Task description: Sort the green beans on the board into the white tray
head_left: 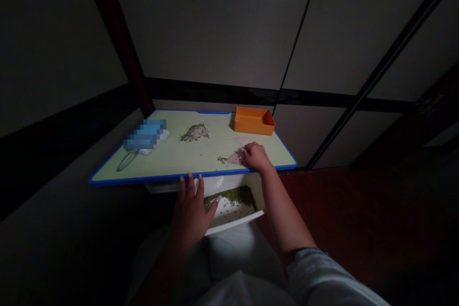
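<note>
A pale green board with a blue rim [179, 175] lies in front of me. My right hand [255, 156] rests on its near right part, fingers curled over a small heap of pale grains [234, 158]; a few green beans [222, 159] lie just left of it. My left hand [191, 205] is below the board's front edge, fingers stretched out against the side of a white container [233, 222] that holds green beans [229, 196]. A larger mixed pile of beans and grains [194, 132] sits mid-board.
An orange tray [254, 120] stands at the board's far right. A blurred blue item on a white object [147, 136] with a loop lies at the left. Dark wall panels rise behind; reddish floor lies to the right.
</note>
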The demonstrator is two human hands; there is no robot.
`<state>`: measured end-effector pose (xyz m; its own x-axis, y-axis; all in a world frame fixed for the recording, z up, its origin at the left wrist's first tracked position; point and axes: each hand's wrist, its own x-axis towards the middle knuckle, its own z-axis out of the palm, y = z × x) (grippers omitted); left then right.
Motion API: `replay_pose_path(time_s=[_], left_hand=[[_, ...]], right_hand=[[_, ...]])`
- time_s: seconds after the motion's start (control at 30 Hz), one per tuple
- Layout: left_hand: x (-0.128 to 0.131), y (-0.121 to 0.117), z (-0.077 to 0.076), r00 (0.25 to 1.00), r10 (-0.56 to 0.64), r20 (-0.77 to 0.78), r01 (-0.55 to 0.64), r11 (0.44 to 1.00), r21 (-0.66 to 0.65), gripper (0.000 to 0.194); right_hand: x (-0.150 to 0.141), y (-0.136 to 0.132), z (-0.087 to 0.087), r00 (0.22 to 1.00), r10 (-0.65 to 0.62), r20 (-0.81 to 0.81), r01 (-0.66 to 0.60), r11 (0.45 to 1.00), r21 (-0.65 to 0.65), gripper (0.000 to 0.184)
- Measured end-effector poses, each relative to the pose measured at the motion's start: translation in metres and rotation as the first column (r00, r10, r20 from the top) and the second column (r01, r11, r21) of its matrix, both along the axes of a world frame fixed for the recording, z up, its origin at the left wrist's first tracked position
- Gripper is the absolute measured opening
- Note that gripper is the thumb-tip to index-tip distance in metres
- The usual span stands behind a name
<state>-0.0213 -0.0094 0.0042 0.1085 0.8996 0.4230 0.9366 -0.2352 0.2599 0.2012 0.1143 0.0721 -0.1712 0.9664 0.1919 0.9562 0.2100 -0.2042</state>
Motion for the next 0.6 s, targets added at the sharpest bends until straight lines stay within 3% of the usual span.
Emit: replay_pose_path(time_s=[0.23,0.6], left_hand=[[0.0003,-0.0002,-0.0011,1.0,0.007,0.003,-0.007,1.0,0.0,0.073],[-0.0007,0.0013,-0.0019,1.0,0.003,0.01,-0.003,1.0,-0.007,0.074]], right_hand=[[-0.0037,-0.0012,0.001,0.999,0.05,0.005,-0.05,0.999,0.004,0.03],[-0.0088,-0.0001,0.0009,0.998,0.0,0.059,-0.001,1.0,0.022,0.03]])
